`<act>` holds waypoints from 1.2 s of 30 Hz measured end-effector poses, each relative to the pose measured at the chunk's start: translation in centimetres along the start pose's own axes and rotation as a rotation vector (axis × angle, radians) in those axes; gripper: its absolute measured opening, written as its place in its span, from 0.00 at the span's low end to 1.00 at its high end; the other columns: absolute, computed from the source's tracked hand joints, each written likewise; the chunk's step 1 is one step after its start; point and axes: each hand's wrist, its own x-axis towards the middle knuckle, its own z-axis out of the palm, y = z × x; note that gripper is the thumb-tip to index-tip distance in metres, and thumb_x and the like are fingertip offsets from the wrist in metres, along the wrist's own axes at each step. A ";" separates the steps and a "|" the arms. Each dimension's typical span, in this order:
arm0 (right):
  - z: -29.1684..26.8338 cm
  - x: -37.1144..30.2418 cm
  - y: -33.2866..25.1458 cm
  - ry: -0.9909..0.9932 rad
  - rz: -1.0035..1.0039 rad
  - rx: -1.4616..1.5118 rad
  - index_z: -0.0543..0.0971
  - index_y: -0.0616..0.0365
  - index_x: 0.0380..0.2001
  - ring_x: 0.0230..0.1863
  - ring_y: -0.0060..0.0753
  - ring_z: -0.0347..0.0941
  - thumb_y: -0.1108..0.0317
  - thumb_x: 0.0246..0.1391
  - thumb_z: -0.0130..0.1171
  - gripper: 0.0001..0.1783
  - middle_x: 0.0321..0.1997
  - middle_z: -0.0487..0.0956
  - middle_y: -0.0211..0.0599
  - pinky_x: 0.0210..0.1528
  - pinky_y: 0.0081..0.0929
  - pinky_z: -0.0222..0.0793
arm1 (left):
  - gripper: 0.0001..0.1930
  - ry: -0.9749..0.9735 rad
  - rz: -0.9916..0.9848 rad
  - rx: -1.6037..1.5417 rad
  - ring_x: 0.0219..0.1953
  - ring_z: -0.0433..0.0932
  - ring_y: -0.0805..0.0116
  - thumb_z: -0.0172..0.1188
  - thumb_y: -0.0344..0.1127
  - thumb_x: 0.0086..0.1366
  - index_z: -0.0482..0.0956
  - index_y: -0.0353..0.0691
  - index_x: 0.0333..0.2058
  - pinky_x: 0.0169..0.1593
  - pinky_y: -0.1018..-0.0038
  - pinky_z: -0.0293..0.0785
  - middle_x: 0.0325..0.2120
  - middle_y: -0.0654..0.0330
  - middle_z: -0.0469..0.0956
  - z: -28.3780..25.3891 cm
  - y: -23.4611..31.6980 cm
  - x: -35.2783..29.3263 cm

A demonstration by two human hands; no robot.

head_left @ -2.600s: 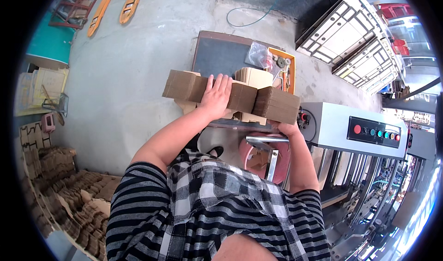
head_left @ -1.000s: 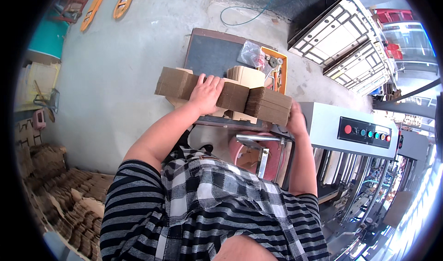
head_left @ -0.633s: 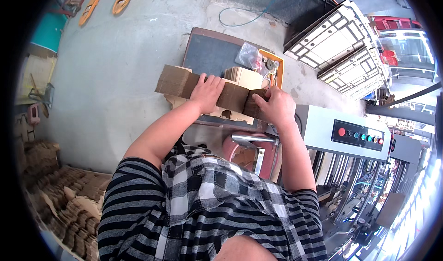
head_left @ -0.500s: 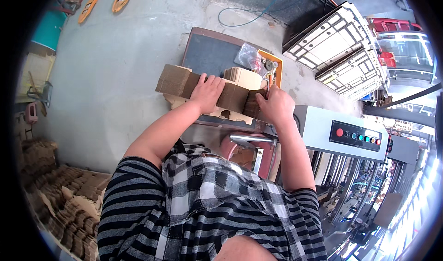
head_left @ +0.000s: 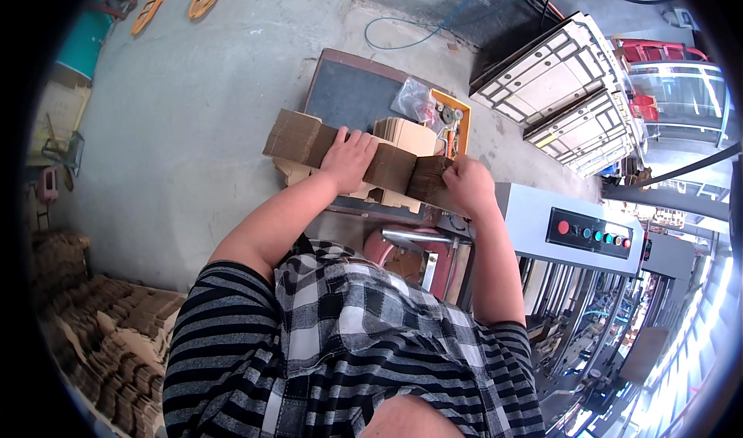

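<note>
A long row of brown cardboard pieces [head_left: 390, 169] lies slantwise across a low table in front of me, split into several blocks. My left hand [head_left: 350, 159] lies flat across its middle, fingers stretched toward the far edge and the thumb out of sight. At the right end my right hand [head_left: 470, 184] is closed, with curled fingers and the thumb against the darker end block [head_left: 430, 176]. Paler cut cardboard pieces [head_left: 406, 135] are stacked behind the row, and others show from under it.
The dark table top [head_left: 348, 90] carries a clear plastic bag [head_left: 414, 99] and a yellow tray [head_left: 464, 132] of tools. A grey machine with a button panel [head_left: 592, 233] stands close on my right. Framed boards [head_left: 546, 78] lean beyond. Cardboard piles [head_left: 124, 337] fill the lower left.
My right thumb has drawn back to the right off the end block, and those fingers look more tightly curled. The left hand stays in place on the row.
</note>
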 end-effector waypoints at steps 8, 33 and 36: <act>0.2 -8.9 9.6 -0.335 0.048 -0.119 0.77 0.64 0.26 0.30 0.56 0.75 0.67 0.43 0.55 0.10 0.24 0.77 0.52 0.33 0.42 0.69 | 0.42 -0.037 -0.022 -0.011 0.53 0.62 0.61 0.69 0.43 0.41 0.61 0.35 0.55 0.62 0.58 0.48 0.46 0.58 0.66 0.1 -0.1 0.1; 0.7 0.6 -0.7 0.030 -0.004 0.091 0.78 0.61 0.26 0.32 0.53 0.76 0.62 0.49 0.54 0.12 0.26 0.78 0.51 0.36 0.44 0.71 | 0.40 0.011 -0.004 0.006 0.51 0.63 0.61 0.68 0.42 0.42 0.62 0.34 0.53 0.61 0.56 0.49 0.43 0.57 0.66 0.3 0.0 -0.3; 0.4 -0.8 -0.5 0.003 -0.094 0.253 0.78 0.62 0.24 0.31 0.54 0.76 0.64 0.47 0.55 0.11 0.24 0.77 0.51 0.34 0.43 0.71 | 0.39 0.017 -0.002 -0.003 0.51 0.62 0.61 0.67 0.41 0.43 0.62 0.34 0.54 0.62 0.56 0.49 0.43 0.57 0.66 0.6 -0.1 -0.2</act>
